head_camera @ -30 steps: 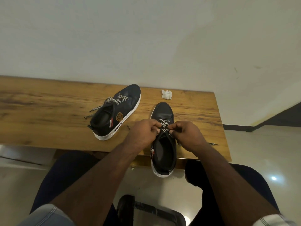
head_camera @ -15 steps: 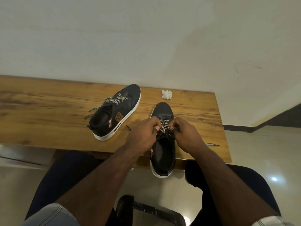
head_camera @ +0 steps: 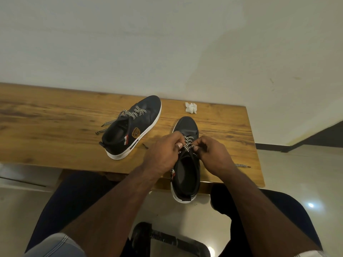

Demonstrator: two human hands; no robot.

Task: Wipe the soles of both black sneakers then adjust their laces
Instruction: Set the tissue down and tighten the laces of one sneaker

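Note:
Two black sneakers with white soles stand upright on a wooden table point(head_camera: 55, 130). The left sneaker point(head_camera: 132, 127) points away and to the right, its black-and-white laces loose and trailing left. The right sneaker point(head_camera: 186, 164) points straight away, its heel hanging over the table's near edge. My left hand point(head_camera: 162, 153) and my right hand point(head_camera: 213, 153) meet over its tongue, each pinching its striped laces point(head_camera: 187, 143). One lace end point(head_camera: 242, 165) lies on the table to the right.
A crumpled white tissue point(head_camera: 191, 107) lies near the table's back edge, against a plain wall. The table ends just right of the right sneaker. My knees sit under the front edge, with a dark chair base point(head_camera: 167, 240) on the floor below.
Both hands have crept slightly forward along the right sneaker's laces, toward the toe. The sneakers and tissue have stayed put.

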